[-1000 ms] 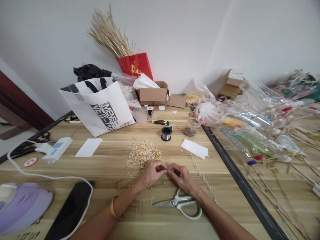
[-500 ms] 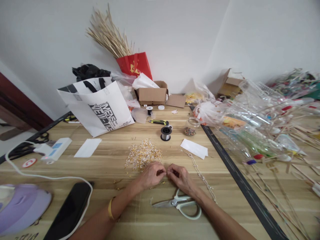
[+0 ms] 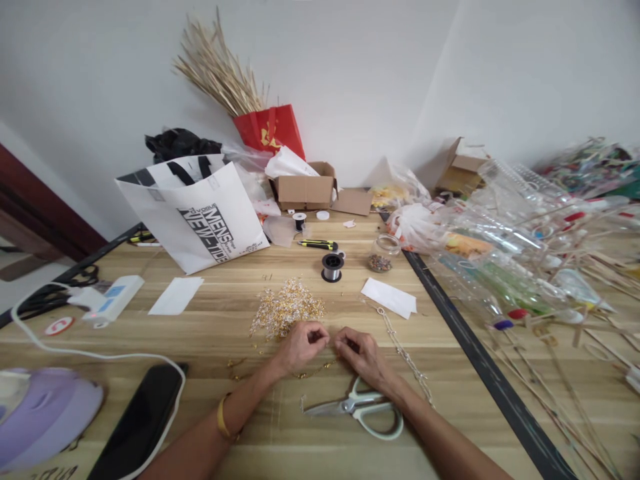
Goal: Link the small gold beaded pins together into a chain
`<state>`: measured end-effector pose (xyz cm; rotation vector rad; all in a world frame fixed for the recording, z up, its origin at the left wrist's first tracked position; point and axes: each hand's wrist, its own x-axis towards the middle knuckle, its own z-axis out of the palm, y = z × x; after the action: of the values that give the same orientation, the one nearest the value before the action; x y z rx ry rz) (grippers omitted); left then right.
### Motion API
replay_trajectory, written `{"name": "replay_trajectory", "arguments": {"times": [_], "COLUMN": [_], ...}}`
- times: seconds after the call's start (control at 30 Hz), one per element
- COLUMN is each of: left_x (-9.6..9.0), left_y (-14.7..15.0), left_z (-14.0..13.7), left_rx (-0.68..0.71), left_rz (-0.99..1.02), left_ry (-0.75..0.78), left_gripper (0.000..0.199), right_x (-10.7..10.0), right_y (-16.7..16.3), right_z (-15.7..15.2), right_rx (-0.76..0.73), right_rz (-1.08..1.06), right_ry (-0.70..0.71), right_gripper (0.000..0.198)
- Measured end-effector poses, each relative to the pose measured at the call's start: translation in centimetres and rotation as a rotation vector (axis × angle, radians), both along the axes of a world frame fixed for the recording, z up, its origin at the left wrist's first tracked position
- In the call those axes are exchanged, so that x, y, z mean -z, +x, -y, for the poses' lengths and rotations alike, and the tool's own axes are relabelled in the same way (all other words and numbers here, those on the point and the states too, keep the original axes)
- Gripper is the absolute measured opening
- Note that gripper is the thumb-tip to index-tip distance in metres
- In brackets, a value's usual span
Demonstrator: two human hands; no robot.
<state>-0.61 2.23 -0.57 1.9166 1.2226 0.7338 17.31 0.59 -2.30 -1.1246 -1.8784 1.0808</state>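
My left hand (image 3: 303, 347) is closed in a pinch just in front of a pile of small gold and clear beads (image 3: 287, 309). What its fingertips hold is too small to make out. My right hand (image 3: 359, 351) pinches too, a small gap away from the left, and its contents are also too fine to name. A thin gold chain (image 3: 313, 371) runs along the table below the hands towards the right fingers; I cannot tell whether they grip it. Scissors (image 3: 353, 405) with pale handles lie by my right wrist. Right of that hand lies a pale bead chain (image 3: 405, 353).
Beyond the beads stand a wire spool (image 3: 332, 268), a yellow-black cutter knife (image 3: 319, 245) and a glass jar (image 3: 384, 253). White paper (image 3: 389, 297) lies at right. Plastic bottles (image 3: 520, 267) crowd the right side. A phone (image 3: 143, 420) with a white cable is at left.
My hands have drawn slightly apart, the left one shifting a little left and up. More of the gold chain shows below them. The right hand is nearly still.
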Motion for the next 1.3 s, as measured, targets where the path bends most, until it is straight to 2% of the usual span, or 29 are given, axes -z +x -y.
{"name": "replay_trajectory", "arguments": {"times": [0.73, 1.3], "left_x": [0.24, 0.29], "left_y": [0.13, 0.28], "left_z": [0.15, 0.42], "left_rx": [0.0, 0.04], "left_rz": [0.011, -0.066], "left_ry": [0.084, 0.248], "left_gripper": [0.012, 0.012], "right_x": [-0.43, -0.52], "right_y": [0.09, 0.11], "right_z": [0.1, 0.09], "right_rx": [-0.06, -0.081], "right_rz": [-0.027, -0.032], "right_ry": [-0.024, -0.035], "right_gripper": [0.02, 0.021]}}
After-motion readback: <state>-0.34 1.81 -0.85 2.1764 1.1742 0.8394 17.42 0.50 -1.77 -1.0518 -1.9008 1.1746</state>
